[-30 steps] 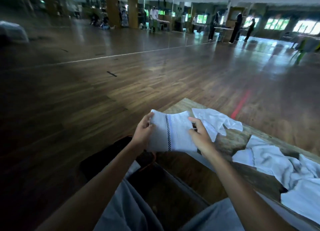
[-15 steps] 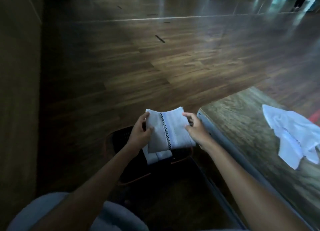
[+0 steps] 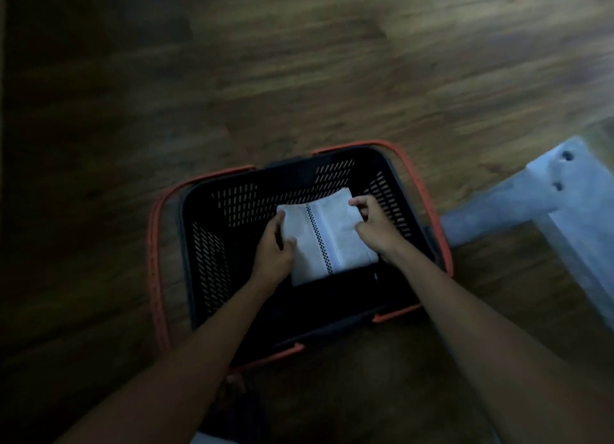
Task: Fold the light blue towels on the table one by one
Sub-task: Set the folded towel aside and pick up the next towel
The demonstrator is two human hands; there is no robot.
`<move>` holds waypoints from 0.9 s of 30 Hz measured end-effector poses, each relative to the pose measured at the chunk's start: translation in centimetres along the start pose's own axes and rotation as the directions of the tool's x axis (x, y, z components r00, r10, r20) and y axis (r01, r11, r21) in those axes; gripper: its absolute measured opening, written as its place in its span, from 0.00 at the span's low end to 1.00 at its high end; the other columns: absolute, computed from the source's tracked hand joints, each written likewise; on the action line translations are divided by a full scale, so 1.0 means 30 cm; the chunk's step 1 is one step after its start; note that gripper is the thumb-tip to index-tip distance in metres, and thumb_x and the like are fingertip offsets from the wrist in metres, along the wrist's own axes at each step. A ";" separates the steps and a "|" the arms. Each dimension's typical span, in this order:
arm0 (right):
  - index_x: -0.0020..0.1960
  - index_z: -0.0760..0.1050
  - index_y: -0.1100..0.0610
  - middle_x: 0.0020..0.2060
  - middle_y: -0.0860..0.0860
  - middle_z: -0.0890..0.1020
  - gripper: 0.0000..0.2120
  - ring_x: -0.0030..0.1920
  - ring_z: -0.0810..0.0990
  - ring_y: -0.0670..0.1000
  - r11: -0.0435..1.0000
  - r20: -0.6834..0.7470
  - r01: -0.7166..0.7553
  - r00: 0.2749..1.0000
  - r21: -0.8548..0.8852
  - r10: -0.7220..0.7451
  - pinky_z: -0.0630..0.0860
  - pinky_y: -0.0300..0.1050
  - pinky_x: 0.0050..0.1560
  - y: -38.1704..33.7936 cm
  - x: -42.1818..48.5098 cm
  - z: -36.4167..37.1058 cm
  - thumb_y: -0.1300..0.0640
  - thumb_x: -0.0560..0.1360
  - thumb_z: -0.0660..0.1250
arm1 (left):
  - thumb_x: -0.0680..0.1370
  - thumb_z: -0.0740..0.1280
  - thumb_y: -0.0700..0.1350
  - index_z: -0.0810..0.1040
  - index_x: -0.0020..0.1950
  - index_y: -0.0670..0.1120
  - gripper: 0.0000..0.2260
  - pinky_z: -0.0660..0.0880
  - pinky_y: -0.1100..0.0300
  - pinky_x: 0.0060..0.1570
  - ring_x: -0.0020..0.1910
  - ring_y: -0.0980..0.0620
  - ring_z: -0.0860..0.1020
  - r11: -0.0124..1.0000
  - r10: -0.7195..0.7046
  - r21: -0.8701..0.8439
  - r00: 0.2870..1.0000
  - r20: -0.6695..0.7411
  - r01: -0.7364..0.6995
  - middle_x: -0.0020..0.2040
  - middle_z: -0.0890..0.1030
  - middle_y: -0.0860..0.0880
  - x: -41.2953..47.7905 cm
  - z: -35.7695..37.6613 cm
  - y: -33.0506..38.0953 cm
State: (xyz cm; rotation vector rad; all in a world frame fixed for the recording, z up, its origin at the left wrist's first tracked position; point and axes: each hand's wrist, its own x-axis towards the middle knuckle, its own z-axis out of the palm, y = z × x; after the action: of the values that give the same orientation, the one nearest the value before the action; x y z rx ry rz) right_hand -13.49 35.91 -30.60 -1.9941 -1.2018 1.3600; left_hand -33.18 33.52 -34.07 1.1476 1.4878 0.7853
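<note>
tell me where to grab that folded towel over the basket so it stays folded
Take the folded towel by its two opposite side edges, coming in from the left and from the right, much as the left hand and right hand hold it now. It is a flat, layered rectangle, so pinching both edges likely keeps the layers together over the basket.

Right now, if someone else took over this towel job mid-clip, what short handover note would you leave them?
Left hand: grips the left edge of the folded towel.
Right hand: pinches its right edge.
Position: the towel is held low inside the black basket on the floor. Whether it touches the bottom cannot be told.
Done: this towel is folded.
Left: release it in the basket, then return to the table. Its top is out of view, so remaining towels cannot be counted.
</note>
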 end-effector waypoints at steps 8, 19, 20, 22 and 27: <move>0.58 0.65 0.48 0.68 0.57 0.69 0.24 0.53 0.76 0.51 0.996 -0.012 0.066 0.998 -0.052 -0.067 0.70 0.42 0.33 0.057 0.088 0.037 0.74 0.72 0.54 | 0.79 0.61 0.37 0.62 0.74 0.44 0.24 0.67 0.53 0.67 0.67 0.49 0.70 0.999 -0.017 0.044 0.999 -0.036 0.019 0.70 0.69 0.45 0.098 0.040 -0.089; 0.75 0.51 0.61 0.74 0.60 0.54 0.34 0.72 0.57 0.59 0.211 0.150 0.225 0.935 -0.951 -0.321 0.67 0.51 0.59 0.027 0.066 0.098 0.65 0.73 0.63 | 0.77 0.62 0.47 0.59 0.75 0.44 0.27 0.63 0.49 0.67 0.72 0.44 0.62 0.668 0.307 0.682 0.945 0.115 -0.300 0.76 0.59 0.44 0.080 0.026 -0.088; 0.76 0.46 0.62 0.76 0.59 0.48 0.35 0.75 0.50 0.58 0.120 0.213 0.251 0.941 -0.961 -0.264 0.63 0.53 0.66 0.036 0.076 0.100 0.63 0.75 0.61 | 0.79 0.59 0.51 0.56 0.76 0.46 0.28 0.60 0.46 0.67 0.74 0.46 0.58 0.591 0.213 0.757 0.959 0.186 -0.278 0.78 0.54 0.46 0.091 0.028 -0.086; 0.77 0.39 0.61 0.77 0.59 0.41 0.35 0.77 0.42 0.57 0.036 0.257 0.264 0.956 -0.964 -0.143 0.55 0.55 0.72 0.048 0.098 0.099 0.61 0.78 0.57 | 0.81 0.53 0.55 0.50 0.78 0.49 0.28 0.54 0.44 0.70 0.76 0.47 0.51 0.477 0.067 0.845 0.969 0.237 -0.240 0.79 0.48 0.49 0.108 0.033 -0.071; 0.76 0.46 0.61 0.76 0.61 0.51 0.36 0.75 0.51 0.59 0.162 0.236 0.266 0.954 -0.950 -0.185 0.61 0.55 0.69 -0.021 0.026 0.064 0.61 0.75 0.62 | 0.79 0.55 0.54 0.52 0.77 0.47 0.29 0.53 0.44 0.70 0.76 0.45 0.52 0.399 -0.011 0.891 0.971 0.238 -0.214 0.78 0.50 0.46 0.085 0.030 0.028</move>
State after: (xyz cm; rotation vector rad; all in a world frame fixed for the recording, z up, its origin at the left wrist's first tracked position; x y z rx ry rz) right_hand -15.37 36.68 -31.35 -2.2487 -2.7914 0.3380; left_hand -32.08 36.09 -34.37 2.0925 1.6922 -0.2311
